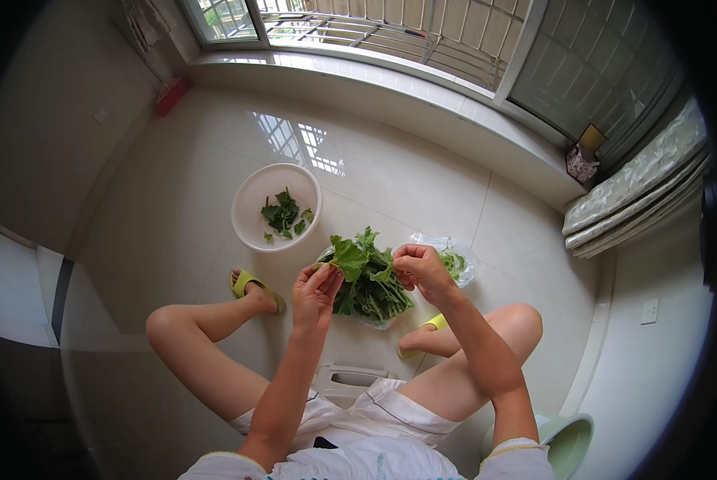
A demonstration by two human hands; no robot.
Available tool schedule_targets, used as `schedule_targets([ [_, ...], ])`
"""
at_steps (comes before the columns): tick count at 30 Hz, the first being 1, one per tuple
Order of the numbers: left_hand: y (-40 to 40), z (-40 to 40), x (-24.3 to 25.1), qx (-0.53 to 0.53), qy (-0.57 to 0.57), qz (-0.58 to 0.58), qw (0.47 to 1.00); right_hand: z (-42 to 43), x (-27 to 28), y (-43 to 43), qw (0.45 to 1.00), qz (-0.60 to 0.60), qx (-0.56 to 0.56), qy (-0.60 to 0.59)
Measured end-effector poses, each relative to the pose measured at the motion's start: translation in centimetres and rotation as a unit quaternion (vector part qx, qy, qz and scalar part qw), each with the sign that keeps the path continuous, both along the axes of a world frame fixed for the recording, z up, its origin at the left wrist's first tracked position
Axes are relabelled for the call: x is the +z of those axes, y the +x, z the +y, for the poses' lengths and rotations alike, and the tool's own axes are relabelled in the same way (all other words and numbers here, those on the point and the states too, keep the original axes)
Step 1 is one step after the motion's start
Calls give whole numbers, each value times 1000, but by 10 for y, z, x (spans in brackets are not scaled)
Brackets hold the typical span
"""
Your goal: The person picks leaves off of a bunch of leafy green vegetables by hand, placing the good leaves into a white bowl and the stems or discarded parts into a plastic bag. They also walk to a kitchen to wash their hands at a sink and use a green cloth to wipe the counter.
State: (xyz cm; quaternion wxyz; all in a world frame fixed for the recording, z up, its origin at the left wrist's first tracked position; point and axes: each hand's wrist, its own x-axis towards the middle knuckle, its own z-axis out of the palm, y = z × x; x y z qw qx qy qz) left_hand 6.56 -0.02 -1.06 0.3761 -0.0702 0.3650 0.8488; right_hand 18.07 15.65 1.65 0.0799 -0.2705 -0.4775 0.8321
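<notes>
My left hand [316,289] pinches a leafy green sprig [350,259] by its stem, thumb against fingers. To the right, my right hand [419,267] has its fingers curled at the edge of the greens; whether a piece is pinched in them is hard to tell. Under and between both hands lies a heap of leafy green vegetable stems [373,294] on clear plastic on the floor. Beyond my left hand stands a white plastic colander [247,225] holding some leaves and short pieces. Just past my right hand, a clear plastic bag [467,271] holds pale green trimmings.
My feet in green slippers [242,282] rest either side of the heap. A plastic stool [334,372] is beneath me, with a green basin [583,441] at the lower right. A red dustpan [172,96] stands far left; a curtain [634,180] hangs at the right. A ledge [358,96] runs below the window.
</notes>
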Motion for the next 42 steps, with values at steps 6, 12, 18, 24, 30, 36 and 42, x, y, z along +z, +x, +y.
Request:
schedule_targets([
  [6, -2, -2, -2, -14, 9, -14, 1000, 25, 2, 11, 993, -48, -8, 106],
  [12, 7, 3, -2, -51, 12, -40, 998, 75, -21, 47, 840, -300, -47, 450],
  [18, 17, 14, -5, -64, -7, -19, 998, 56, -24, 36, 765, -144, -112, 617],
  [24, 24, 19, -7, -76, -20, 1, 997, -21, 7, -2, 833, 35, 15, 551],
  [30, 26, 19, -1, -93, -6, -5, 996, -24, 3, -4, 833, 26, 14, 553],
  [36, 27, 19, 1, -104, -18, 9, 994, -30, -1, -4, 774, 44, 9, 631],
  [42, 33, 22, 2, -61, -49, 82, 994, -38, -4, -7, 774, 36, -43, 631],
])
